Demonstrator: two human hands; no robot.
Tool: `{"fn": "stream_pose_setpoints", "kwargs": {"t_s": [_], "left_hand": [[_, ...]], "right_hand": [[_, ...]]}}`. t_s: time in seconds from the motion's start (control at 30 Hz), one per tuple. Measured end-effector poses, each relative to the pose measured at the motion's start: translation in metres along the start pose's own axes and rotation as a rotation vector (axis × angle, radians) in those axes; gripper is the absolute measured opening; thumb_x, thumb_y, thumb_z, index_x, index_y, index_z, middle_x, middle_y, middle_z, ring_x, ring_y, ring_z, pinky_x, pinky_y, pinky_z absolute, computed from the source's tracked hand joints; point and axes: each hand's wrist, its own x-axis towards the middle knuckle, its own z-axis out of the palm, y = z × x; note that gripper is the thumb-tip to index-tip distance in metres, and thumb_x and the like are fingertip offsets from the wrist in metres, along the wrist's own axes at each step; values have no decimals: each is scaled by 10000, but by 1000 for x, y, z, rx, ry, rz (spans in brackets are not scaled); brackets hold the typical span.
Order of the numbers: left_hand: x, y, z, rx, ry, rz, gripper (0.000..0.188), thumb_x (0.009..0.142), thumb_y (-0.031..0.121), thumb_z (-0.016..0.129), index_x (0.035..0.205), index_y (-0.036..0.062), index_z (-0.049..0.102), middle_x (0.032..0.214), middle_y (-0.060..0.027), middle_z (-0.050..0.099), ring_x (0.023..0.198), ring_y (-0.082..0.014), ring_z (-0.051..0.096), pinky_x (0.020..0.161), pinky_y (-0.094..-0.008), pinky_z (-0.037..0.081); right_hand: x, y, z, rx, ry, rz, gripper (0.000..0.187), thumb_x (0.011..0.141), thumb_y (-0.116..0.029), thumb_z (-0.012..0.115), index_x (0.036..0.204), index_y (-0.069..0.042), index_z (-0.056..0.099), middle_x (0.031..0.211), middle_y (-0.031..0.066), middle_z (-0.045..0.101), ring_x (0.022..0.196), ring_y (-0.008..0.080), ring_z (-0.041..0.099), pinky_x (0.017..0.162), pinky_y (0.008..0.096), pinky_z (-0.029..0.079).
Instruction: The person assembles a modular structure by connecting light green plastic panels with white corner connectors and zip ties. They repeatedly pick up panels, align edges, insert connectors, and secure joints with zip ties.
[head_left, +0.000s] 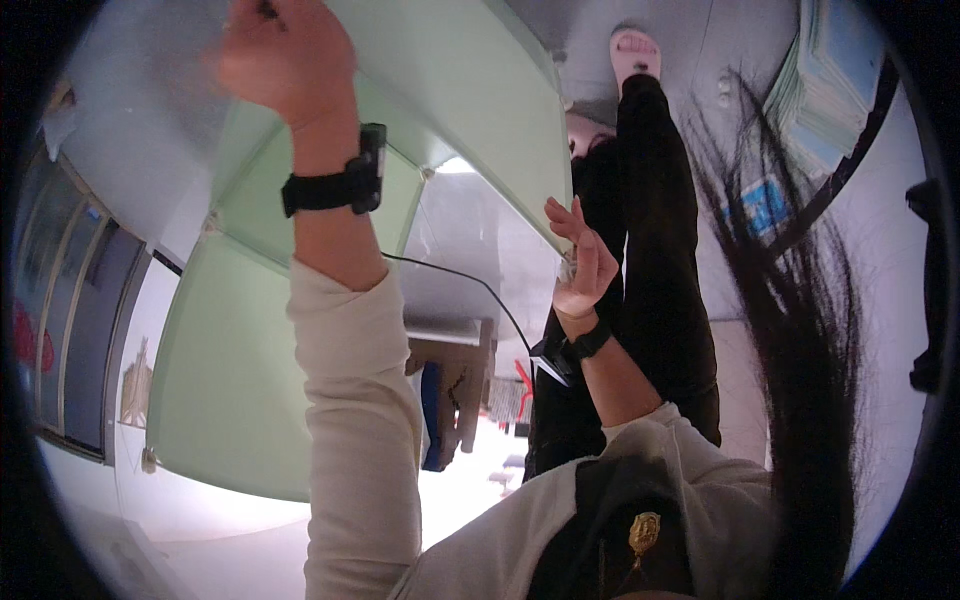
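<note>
Pale green panels are joined at their corners into an open box shape, with one large panel [480, 90] slanting across the upper middle. Another green panel [230, 370] stands lower left. At the slanting panel's lower right corner, my right hand [585, 270] pinches around a small clear corner connector, some fingers raised. My left hand [285, 55] is closed in a fist at the top left, over the panels and partly blurred. A small dark spot shows at its fingers; what it holds, if anything, I cannot make out. Black straps with small devices circle both wrists.
A black cable [460, 270] runs between the panels and my right wrist. Upper right lies a stack of thin pale sheets [825, 85] and a blue packet [762, 207]. A brown box-like object [465, 385] sits low in the middle. My foot [637, 55] is beyond the panel.
</note>
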Motion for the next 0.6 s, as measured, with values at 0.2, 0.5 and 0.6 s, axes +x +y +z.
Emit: {"fn": "stream_pose_setpoints", "kwargs": {"t_s": [0.2,0.5,0.6], "left_hand": [[2,2,-4,17,-10,-35,328,894,307,527,713,107,715,592,-81,642,520,-208,602,510,-321,446],[9,4,-14,116,-234,-167,358,903,376,504,795,68,651,738,-189,626,719,-382,605,617,-453,477],[9,7,-24,136,-258,-105,348,901,381,512,1001,70,633,957,-193,634,933,-363,588,805,-455,458]], "right_hand": [[-1,-2,2,37,-2,22,400,962,-191,348,869,71,636,1002,203,668,1048,255,604,1110,442,241],[-3,-11,0,-2,-35,127,290,962,-177,464,992,55,635,1073,140,652,1046,190,579,965,303,390],[6,-29,-23,-353,-260,166,300,938,-236,531,1110,3,591,1063,120,648,1026,165,580,908,281,425]]}}
